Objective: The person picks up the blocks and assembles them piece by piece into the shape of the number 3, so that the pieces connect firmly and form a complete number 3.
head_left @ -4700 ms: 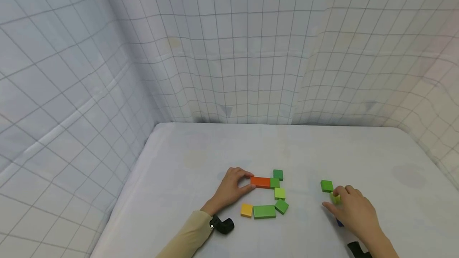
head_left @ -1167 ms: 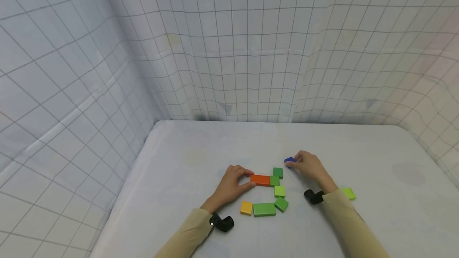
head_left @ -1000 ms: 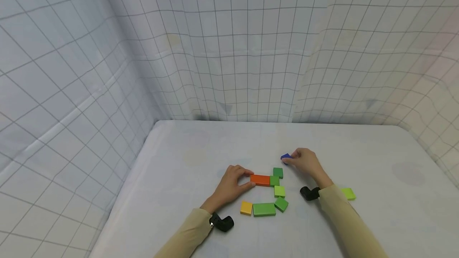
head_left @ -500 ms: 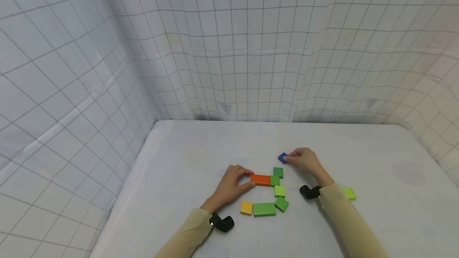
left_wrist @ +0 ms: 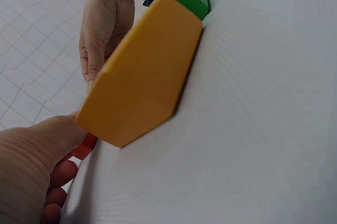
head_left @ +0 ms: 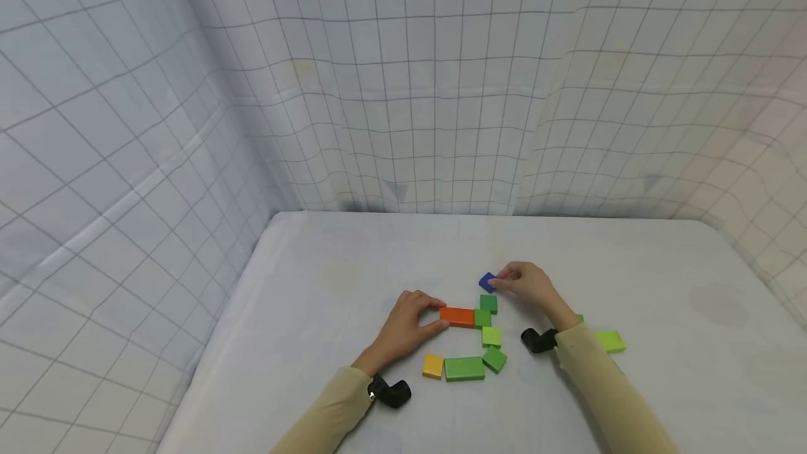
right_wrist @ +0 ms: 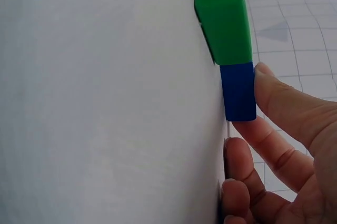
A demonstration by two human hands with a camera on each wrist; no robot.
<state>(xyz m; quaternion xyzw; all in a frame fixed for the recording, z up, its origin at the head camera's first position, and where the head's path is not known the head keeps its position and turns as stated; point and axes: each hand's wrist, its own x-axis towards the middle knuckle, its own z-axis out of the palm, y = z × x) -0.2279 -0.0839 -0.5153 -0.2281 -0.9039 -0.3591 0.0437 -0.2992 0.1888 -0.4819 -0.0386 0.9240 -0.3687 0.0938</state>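
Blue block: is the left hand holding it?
No, the right hand pinches the blue block, while the left hand pinches the red block.

Left wrist view: red block [left_wrist: 85, 149] mostly hidden, seemingly behind orange block [left_wrist: 143, 71].

Light in the head view is even and muted. The gridded curtain [head_left: 435, 97] looks cool and bluish on the left, warmer and pinkish on the far right. A faint shadow lies left of the right sleeve [head_left: 608, 387], and a dark band follows the far edge of the table [head_left: 353, 258]. Both wrist views are dimmer and greyer. In the left one, the close orange block [left_wrist: 145, 71] looks slightly soft; in the right one, the blue block [right_wrist: 238, 91] shows crisp edges, the table blurs, and shade gathers beside the right hand [right_wrist: 313, 170].
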